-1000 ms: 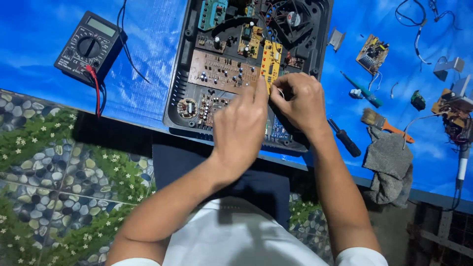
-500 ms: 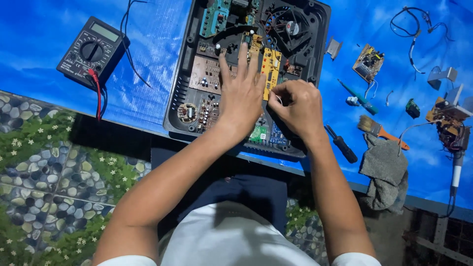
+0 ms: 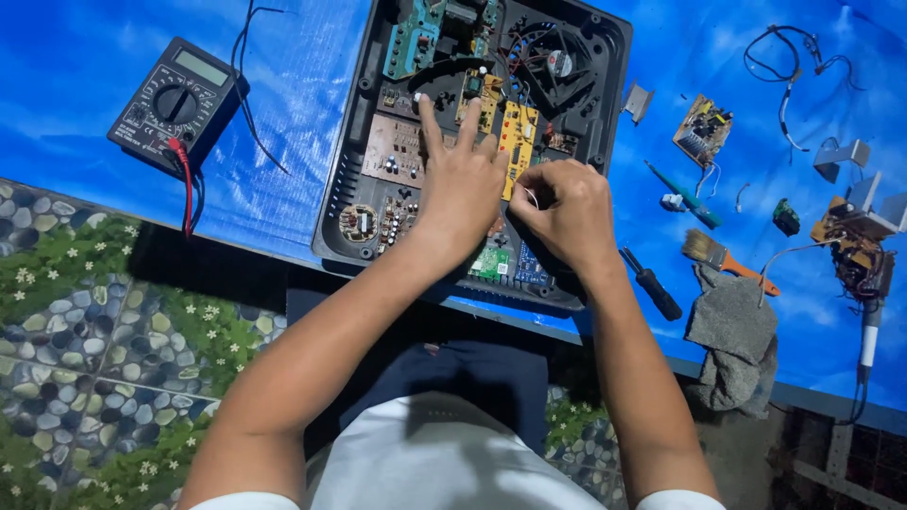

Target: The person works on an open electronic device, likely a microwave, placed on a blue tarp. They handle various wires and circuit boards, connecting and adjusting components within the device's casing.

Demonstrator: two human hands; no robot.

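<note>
Starting at the far left of the opened black device case (image 3: 351, 203), a black multimeter (image 3: 176, 102) is found lying flat on the blue-covered desk (image 3: 293, 85), well to the left of the case, with its red probe lead (image 3: 186, 184) trailing toward the desk edge; it appears parked within reach but out of the working area.

The case itself is laid open-side up, so that its boards are exposed from above: a brown board (image 3: 392, 151) at left, a yellow board (image 3: 518, 137) near the middle and a fan (image 3: 557, 61) at the upper right.

The left hand (image 3: 460, 194) is placed flat over the centre of the case, its fingers (image 3: 428, 118) spread and stretched up across the boards, seemingly to steady the assembly. Just right of it, over the case's lower right part, the right hand (image 3: 559, 212) is held curled, its fingers pressed together in a pinch on what looks like a thin pale wire (image 3: 531, 196); the exact item cannot be confirmed.

Right of the case, loose items are set aside on the desk: a small metal bracket (image 3: 638, 100), a small green circuit board (image 3: 703, 128), a teal-handled tool (image 3: 685, 194), a black-handled screwdriver (image 3: 652, 283), a brush (image 3: 723, 255), a grey rag (image 3: 737, 345) and, farthest right, tangled wires (image 3: 784, 57).
</note>
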